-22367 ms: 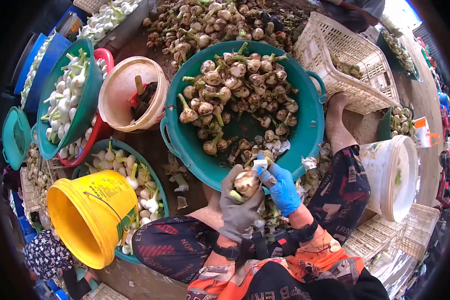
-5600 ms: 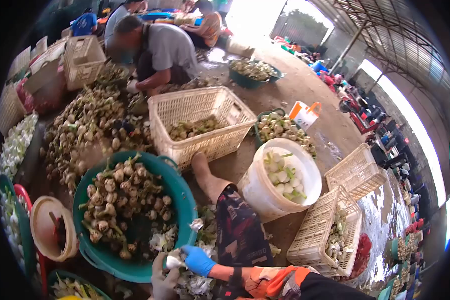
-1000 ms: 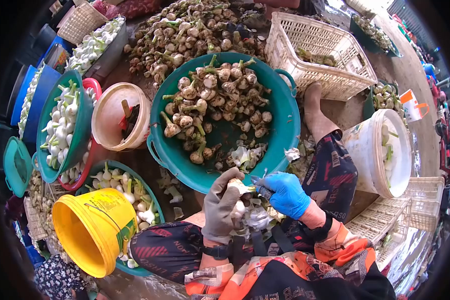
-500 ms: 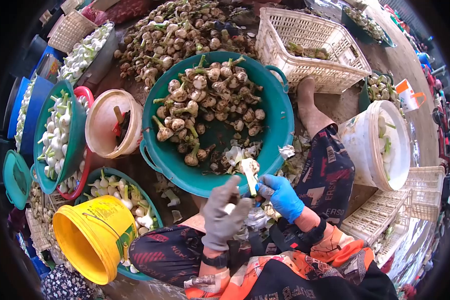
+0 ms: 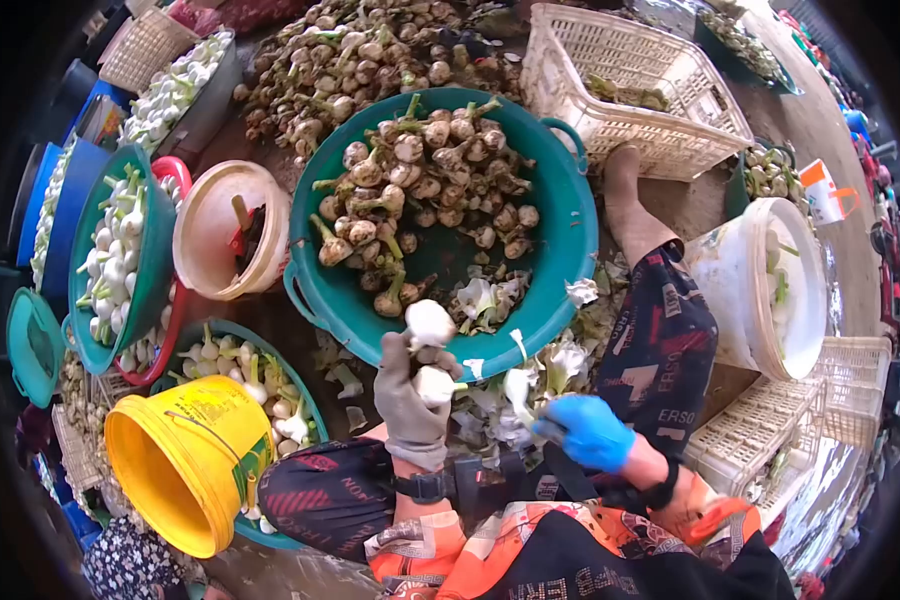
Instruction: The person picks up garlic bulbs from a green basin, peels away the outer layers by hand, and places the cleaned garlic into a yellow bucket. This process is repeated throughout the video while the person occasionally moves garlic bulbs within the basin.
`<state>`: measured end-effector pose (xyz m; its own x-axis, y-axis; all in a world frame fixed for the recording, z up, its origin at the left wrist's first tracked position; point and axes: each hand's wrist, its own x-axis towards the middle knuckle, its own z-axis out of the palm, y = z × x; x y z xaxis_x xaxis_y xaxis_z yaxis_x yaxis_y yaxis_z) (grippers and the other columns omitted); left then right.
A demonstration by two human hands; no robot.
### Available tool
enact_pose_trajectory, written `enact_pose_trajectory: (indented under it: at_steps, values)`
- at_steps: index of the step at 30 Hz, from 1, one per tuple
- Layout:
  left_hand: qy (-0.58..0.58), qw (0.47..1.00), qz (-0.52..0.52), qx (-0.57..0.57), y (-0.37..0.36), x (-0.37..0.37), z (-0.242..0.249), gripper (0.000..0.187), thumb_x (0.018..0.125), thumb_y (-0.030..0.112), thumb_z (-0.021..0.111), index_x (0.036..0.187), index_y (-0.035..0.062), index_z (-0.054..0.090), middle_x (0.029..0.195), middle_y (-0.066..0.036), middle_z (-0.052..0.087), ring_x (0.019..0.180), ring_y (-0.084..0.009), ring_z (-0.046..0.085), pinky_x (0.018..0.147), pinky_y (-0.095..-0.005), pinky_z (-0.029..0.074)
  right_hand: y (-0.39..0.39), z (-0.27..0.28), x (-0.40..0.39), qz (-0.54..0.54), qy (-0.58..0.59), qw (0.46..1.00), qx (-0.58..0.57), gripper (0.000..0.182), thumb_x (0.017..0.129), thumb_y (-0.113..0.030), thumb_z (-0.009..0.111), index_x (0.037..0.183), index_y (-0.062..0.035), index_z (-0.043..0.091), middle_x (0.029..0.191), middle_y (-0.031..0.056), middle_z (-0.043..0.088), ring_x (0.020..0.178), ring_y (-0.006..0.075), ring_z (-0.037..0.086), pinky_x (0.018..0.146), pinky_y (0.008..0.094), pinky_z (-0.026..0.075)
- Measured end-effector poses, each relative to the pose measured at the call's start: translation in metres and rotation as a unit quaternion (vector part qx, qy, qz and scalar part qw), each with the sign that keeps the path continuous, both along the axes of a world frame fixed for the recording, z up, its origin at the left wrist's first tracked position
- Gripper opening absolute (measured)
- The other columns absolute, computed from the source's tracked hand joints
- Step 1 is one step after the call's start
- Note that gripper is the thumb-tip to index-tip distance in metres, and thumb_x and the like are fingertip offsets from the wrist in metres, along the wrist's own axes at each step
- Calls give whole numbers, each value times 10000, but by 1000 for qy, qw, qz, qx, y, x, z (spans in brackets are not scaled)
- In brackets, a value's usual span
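Observation:
Two peeled white garlic bulbs sit in my left hand [image 5: 410,410], in a grey glove: an upper bulb [image 5: 429,325] at the fingertips and a lower bulb [image 5: 436,386] against the palm. My right hand [image 5: 592,434], in a blue glove, is closed at the lower right, with its fingertips beside loose white peel [image 5: 519,392]; whatever they hold is too small to make out. Beyond my hands stands a large green basin [image 5: 560,225] with dirty, unpeeled garlic [image 5: 407,148] heaped at its back and peel scraps [image 5: 488,298] near its front.
A yellow bucket [image 5: 185,440] lies tilted at the left, by a green tub of peeled garlic [image 5: 292,428]. A whitish bucket [image 5: 220,270] stands left of the basin. At the right are a crate [image 5: 590,120] and a white bucket [image 5: 735,290].
The stemmed bulb over the basin's front edge has gone from between my hands. My right hand has moved right and down, and my left hand has turned, showing two white bulbs.

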<state>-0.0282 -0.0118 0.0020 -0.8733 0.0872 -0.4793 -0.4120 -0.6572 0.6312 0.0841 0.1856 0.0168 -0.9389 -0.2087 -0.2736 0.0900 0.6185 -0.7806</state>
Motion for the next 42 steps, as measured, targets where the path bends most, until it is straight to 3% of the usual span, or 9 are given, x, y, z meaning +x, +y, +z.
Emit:
enact_pose_trajectory:
  at_steps: [3,6,13,19,26,29,33,36,42]
  values:
    - [25,994,-73,-72,18,7,19,232,925,184,613,1056,-7,595,752,-98,650,601,-136,609,497,-257,479,7,-17,-15,78,7,927,367,265,844,-250,594,1028,-61,618,992,181,609,869,351,602,724,422,494]
    - [69,982,-126,-120,16,20,12,235,916,97,606,1120,-17,588,794,-78,652,672,-109,613,582,-237,495,7,33,-49,-88,31,995,-38,556,826,-244,670,1292,0,487,1328,215,487,1227,347,476,993,403,409]
    - [200,925,-232,-223,30,33,16,509,813,-111,511,1308,5,503,1084,-88,643,943,-108,602,810,-234,490,-9,20,-65,-97,-100,965,-220,553,857,-250,677,1302,16,483,1098,160,617,960,236,598,883,344,468]
    - [217,946,-121,-208,51,47,-5,288,868,-78,553,1143,-12,609,1031,-106,654,924,-140,616,791,-271,515,-13,-19,-68,-335,-150,794,-485,226,873,-112,613,1066,-3,654,1021,90,649,774,151,621,737,301,515]
    - [63,997,-48,18,38,52,12,133,906,27,574,1018,-9,636,839,-158,662,676,-215,639,611,-323,555,38,-77,-89,-579,-109,485,-646,326,914,-140,506,1179,47,534,1127,179,617,1034,330,601,904,516,495]
    - [43,969,-205,-133,26,40,15,327,914,155,575,1203,2,560,812,-176,660,717,-287,651,658,-360,544,76,-74,-76,-479,-72,574,-661,316,930,-165,489,1162,44,537,1153,176,600,1049,332,594,887,543,499]
    - [280,523,-533,-603,40,56,-29,736,883,531,522,1371,6,354,994,-169,643,869,-340,648,703,-445,501,60,-54,-75,-439,-114,591,-667,279,949,-205,488,1147,-17,548,1249,190,549,1119,350,563,865,553,503]
    - [-8,938,-345,-21,38,51,-31,593,977,467,412,1356,14,359,933,-71,590,718,-114,583,581,-259,485,45,-37,-72,-423,-119,655,-614,306,948,-223,504,1149,2,553,1163,183,601,1028,328,616,821,524,539]
    - [-75,970,-123,198,26,9,24,457,943,446,493,1221,84,515,947,-77,630,683,-171,640,504,-274,553,-34,27,-95,-193,-99,909,-355,257,882,24,568,1129,2,635,993,24,650,873,83,564,746,240,491]
